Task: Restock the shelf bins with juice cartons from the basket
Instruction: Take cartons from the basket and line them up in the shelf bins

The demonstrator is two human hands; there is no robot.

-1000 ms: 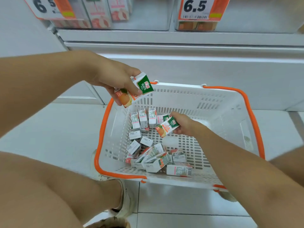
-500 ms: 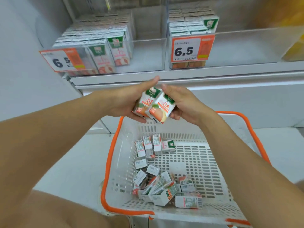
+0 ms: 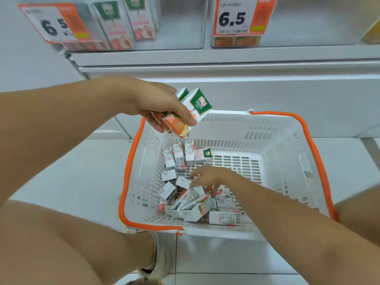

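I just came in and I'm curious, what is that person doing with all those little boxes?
A person is crouching by a white basket of juice cartons. The left hand holds two cartons together above the basket, while the right hand reaches down among the loose ones. The shelf bins above wait for more.

Two cartons (image 3: 190,112) held up, roughly fifteen loose cartons (image 3: 195,206) in one basket (image 3: 287,140). Two price tags (image 3: 236,16). Two hands (image 3: 156,103).
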